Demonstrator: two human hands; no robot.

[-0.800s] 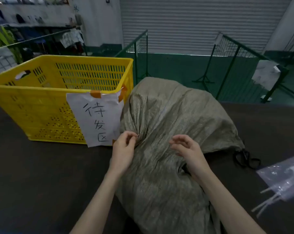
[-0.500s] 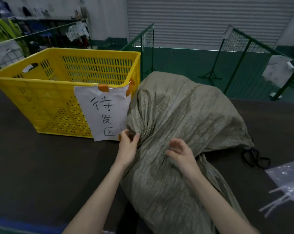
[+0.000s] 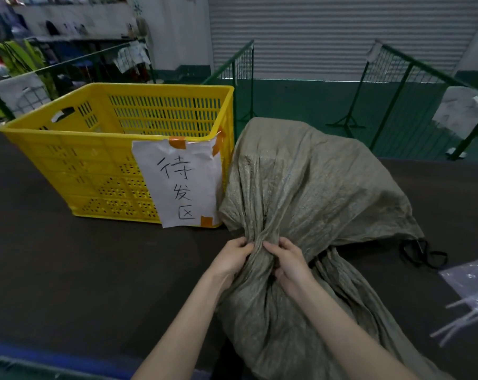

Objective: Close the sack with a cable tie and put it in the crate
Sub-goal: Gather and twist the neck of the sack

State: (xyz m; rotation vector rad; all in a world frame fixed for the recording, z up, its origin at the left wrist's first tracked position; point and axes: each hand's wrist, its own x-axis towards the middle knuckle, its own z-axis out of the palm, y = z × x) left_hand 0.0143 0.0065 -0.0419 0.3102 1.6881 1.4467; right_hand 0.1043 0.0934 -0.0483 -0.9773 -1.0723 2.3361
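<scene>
A bulky grey-green woven sack (image 3: 309, 182) lies on the dark table, its loose mouth end trailing toward me. My left hand (image 3: 232, 257) and my right hand (image 3: 290, 263) both grip the gathered neck of the sack, pinching the fabric together between them. To the left stands an empty yellow slatted crate (image 3: 76, 160) with a white handwritten paper label (image 3: 180, 185) taped on its near right corner. White cable ties (image 3: 457, 322) lie at the right edge, partly under a clear plastic bag (image 3: 471, 283).
A black cord or strap (image 3: 421, 253) lies on the table just right of the sack. Green metal barriers (image 3: 397, 86) stand behind the table before a grey roller shutter. The dark table (image 3: 68, 270) stretches left of my arms.
Both hands have come together on the sack and bunched its fabric into a neck; earlier they were apart, the right hand open above the cloth. The view has shifted slightly.
</scene>
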